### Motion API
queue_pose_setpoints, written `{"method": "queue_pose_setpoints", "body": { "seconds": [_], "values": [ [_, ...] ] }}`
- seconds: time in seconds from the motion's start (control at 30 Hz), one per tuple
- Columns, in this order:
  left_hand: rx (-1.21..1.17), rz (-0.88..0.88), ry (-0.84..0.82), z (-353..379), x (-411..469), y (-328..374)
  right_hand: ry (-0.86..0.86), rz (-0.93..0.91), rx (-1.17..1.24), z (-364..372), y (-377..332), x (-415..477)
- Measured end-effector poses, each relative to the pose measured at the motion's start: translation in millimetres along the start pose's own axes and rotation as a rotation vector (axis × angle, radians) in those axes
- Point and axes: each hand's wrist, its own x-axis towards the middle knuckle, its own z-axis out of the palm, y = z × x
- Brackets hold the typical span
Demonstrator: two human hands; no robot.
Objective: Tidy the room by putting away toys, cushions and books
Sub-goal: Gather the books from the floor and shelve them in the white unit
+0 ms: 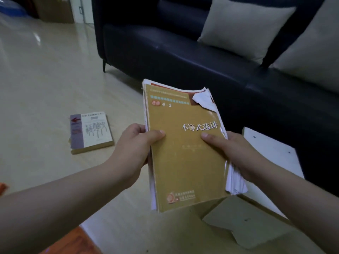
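A stack of books [185, 162] with a worn mustard-yellow cover on top is held in front of me above the floor. My left hand [132, 151] grips its left edge, thumb on the cover. Its right edge is gripped by my right hand [236, 151], thumb on top and fingers underneath. The top cover's far right corner is torn and curled. Another book [90, 132], white and purple with a red arrow, lies flat on the floor to the left. Two light grey cushions [244, 28] [315, 52] lean on the dark sofa [165, 52].
The dark sofa fills the far right side, its thin leg [104, 66] on the glossy beige tile floor [45, 79]. A white board [271, 156] and a flattened cardboard piece [245, 222] lie near right. An orange surface [73, 242] shows at the bottom left.
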Motion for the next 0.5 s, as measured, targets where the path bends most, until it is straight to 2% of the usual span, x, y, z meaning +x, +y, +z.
{"method": "queue_pose_setpoints", "body": {
  "seconds": [0.3, 0.5],
  "values": [
    [0.045, 0.068, -0.013, 85.2, -23.3, 8.8, 0.079, -0.105, 0.003, -89.1, 4.6, -36.8],
    [0.17, 0.083, -0.186, 201.2, -36.4, -4.9, 0.294, -0.105, 0.076, -192.4, 50.9, -77.8]
  ]
}}
